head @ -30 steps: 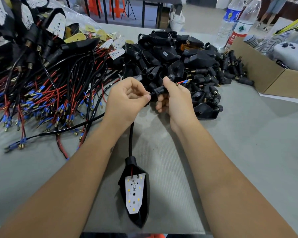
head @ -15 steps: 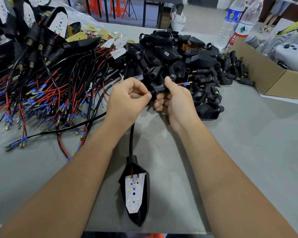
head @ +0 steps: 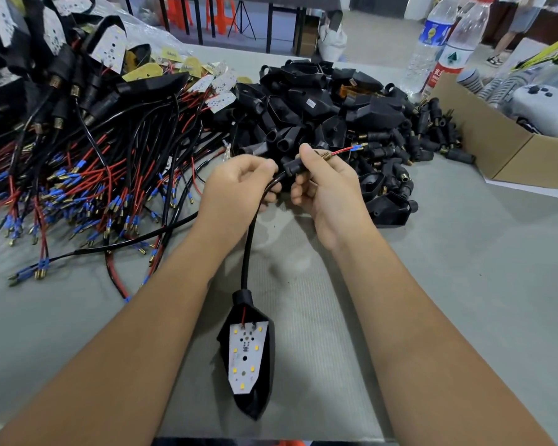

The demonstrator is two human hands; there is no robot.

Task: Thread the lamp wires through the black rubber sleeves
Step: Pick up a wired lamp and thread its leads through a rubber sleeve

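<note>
A black lamp head with a white LED board lies on the grey table between my forearms. Its black cable rises to my left hand, which pinches it just before the sleeve. My right hand grips a short black rubber sleeve with a brass threaded end. The red wire with a blue-and-brass terminal sticks out past that end, to the right of my thumb.
A tangle of wired lamps with red and black leads covers the left of the table. A heap of black housings and sleeves lies behind my hands. A cardboard box and two water bottles stand at the right rear.
The sleeve has slid further along the cable toward my left hand. The brass end now shows beside my right thumb and more red wire sticks out past it.
</note>
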